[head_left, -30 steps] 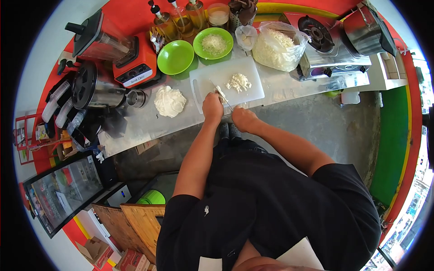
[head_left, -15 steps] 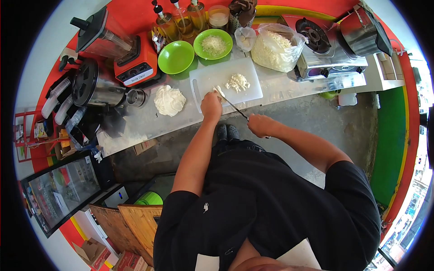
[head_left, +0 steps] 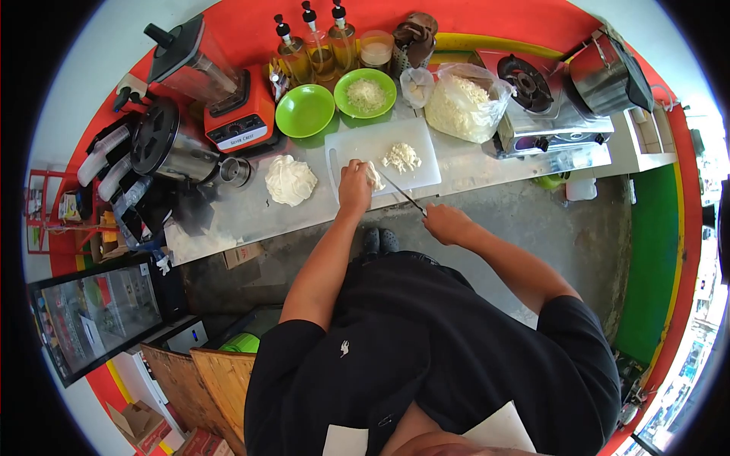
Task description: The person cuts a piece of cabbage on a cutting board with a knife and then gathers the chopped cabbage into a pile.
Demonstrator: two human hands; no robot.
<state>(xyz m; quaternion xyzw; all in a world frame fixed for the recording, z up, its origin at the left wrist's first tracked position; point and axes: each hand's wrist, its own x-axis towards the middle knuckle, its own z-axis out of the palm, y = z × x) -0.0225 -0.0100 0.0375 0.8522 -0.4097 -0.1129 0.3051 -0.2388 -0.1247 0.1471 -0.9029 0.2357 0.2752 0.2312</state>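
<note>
Right hand: now well apart from my left hand; at first frame, close beside it. Knife: drawn back toward me and rightward; tip, earlier past the white piece, now just beside it. White piece: more exposed at my left fingertips than before.

A red wall with a yellow stripe is curving across the top of the frame, and a white wall is filling the upper left. Green paneling is running down the right, where bright daylight is showing beyond the red and yellow edging. A metal-topped counter is stretching above a gray, stained concrete floor. Glass-fronted cabinetry is standing at lower left, near brown wooden panels.
</note>
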